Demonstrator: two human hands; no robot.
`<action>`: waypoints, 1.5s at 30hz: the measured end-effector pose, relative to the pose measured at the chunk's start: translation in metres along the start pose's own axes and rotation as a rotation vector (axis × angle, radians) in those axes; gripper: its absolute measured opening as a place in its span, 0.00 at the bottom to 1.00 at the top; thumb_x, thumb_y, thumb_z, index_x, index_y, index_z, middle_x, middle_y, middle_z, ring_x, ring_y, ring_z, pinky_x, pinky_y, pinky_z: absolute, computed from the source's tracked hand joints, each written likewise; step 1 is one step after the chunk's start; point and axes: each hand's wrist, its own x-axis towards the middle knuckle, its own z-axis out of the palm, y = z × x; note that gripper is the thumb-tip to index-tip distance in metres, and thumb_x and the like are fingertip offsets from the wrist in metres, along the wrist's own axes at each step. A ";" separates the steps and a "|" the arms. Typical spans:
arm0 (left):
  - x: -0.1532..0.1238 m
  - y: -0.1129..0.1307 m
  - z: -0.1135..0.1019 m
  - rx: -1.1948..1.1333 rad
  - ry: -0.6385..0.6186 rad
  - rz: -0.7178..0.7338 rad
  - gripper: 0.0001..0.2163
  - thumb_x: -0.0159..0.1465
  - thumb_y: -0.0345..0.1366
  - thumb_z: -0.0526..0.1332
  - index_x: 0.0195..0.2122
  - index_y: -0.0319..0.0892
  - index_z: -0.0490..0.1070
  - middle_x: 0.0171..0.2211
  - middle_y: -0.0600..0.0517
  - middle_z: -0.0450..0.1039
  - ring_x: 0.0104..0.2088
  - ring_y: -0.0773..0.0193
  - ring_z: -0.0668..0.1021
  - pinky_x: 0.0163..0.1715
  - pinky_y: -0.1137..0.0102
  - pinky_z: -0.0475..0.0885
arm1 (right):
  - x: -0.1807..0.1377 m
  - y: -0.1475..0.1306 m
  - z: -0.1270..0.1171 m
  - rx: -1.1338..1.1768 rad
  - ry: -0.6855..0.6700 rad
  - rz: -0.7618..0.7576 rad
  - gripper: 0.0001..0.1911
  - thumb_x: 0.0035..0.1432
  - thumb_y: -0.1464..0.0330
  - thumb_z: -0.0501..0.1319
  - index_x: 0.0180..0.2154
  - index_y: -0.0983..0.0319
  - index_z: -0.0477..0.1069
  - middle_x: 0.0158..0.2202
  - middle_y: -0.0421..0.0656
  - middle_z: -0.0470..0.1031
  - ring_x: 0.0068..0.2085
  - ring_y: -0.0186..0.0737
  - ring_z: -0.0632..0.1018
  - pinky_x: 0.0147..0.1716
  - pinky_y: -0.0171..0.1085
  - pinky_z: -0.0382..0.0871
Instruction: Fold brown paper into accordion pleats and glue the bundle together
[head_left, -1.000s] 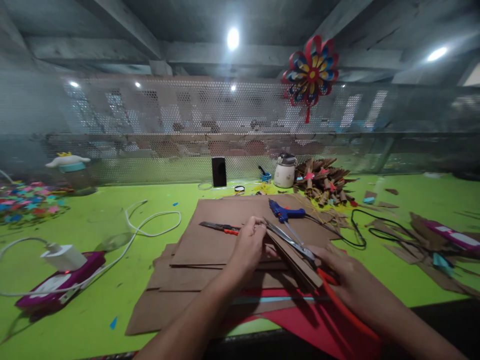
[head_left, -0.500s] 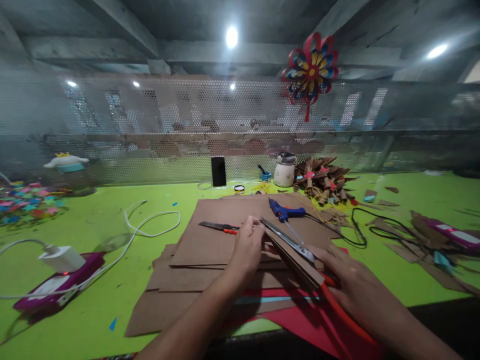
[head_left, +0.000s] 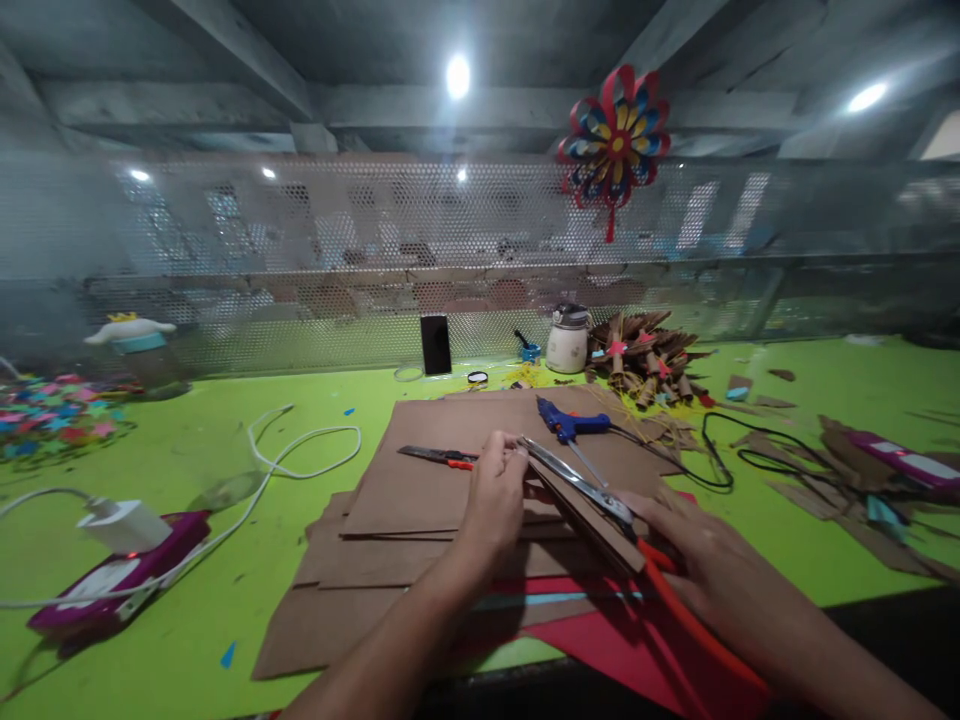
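My left hand [head_left: 499, 485] pinches the far end of a folded brown cardboard piece [head_left: 600, 525], which is held tilted above the stack. In my right hand [head_left: 690, 545] are scissors with orange-red handles [head_left: 664, 590]; their metal blades lie along the cardboard's upper edge and reach toward my left fingertips. Beneath both hands is a stack of brown cardboard sheets [head_left: 420, 490]. On it, left of my left hand, rests a utility knife [head_left: 435, 456] with a red part. A blue glue gun [head_left: 571, 420] lies just beyond the scissors. Red sheets [head_left: 600, 650] show under my right wrist.
Purple power strips stand left [head_left: 82, 600] and right [head_left: 907, 460], with a white cable [head_left: 300, 440] and a black cord [head_left: 724, 470]. Behind are a phone [head_left: 436, 344], a white jar [head_left: 567, 345] and a brown craft pile [head_left: 645, 355]. Paper stars [head_left: 60, 415] lie far left.
The scissor handles have swung slightly lower and to the right with my right hand. My left hand keeps its pinch on the cardboard, and the view has shifted a little.
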 end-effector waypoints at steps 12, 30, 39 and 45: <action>-0.002 0.005 0.003 -0.106 0.021 -0.103 0.06 0.55 0.37 0.54 0.31 0.42 0.59 0.24 0.57 0.64 0.23 0.70 0.72 0.24 0.73 0.72 | -0.001 0.001 0.008 -0.126 0.034 -0.009 0.27 0.50 0.74 0.53 0.54 0.58 0.62 0.44 0.50 0.71 0.45 0.48 0.74 0.40 0.42 0.72; -0.002 0.004 0.004 -0.125 0.027 -0.085 0.05 0.55 0.36 0.53 0.29 0.41 0.59 0.23 0.56 0.64 0.20 0.70 0.71 0.20 0.72 0.71 | -0.003 -0.002 0.012 -0.176 0.069 -0.035 0.28 0.48 0.76 0.52 0.53 0.60 0.63 0.42 0.51 0.71 0.38 0.47 0.76 0.33 0.42 0.72; 0.001 0.003 0.004 -0.122 0.013 -0.106 0.03 0.53 0.34 0.53 0.28 0.41 0.58 0.20 0.57 0.65 0.19 0.69 0.71 0.19 0.74 0.69 | -0.002 0.003 0.014 -0.162 0.055 -0.020 0.26 0.49 0.76 0.53 0.52 0.59 0.63 0.43 0.49 0.70 0.40 0.47 0.75 0.38 0.44 0.70; 0.001 0.002 0.002 -0.125 -0.024 -0.113 0.07 0.54 0.39 0.55 0.29 0.42 0.59 0.22 0.56 0.68 0.20 0.68 0.72 0.21 0.74 0.68 | -0.001 0.010 0.012 -0.081 0.084 -0.045 0.27 0.49 0.75 0.53 0.53 0.58 0.61 0.45 0.48 0.69 0.44 0.45 0.73 0.41 0.41 0.69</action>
